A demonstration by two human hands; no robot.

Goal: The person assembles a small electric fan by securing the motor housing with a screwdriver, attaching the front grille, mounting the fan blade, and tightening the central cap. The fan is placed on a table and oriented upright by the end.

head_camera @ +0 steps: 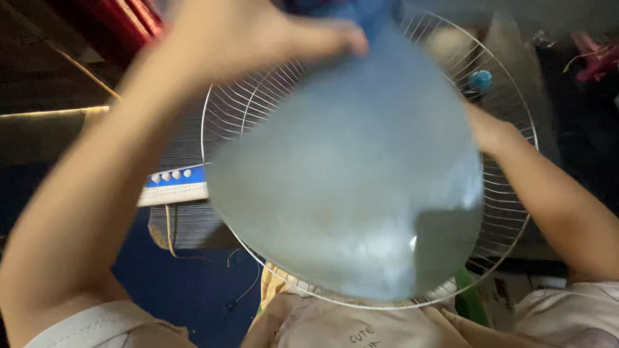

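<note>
The left hand [258, 32], blurred at eleven o'clock, pinches the top of a translucent fan blade [348, 187] covering the wire guard [509, 193], while the right hand [487, 129] grips its three-o'clock edge.

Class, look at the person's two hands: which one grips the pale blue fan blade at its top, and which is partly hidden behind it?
The left hand grips the top of the fan blade, its fingers in plain view. The right hand shows only at the blade's right edge, before the wire guard.
</note>
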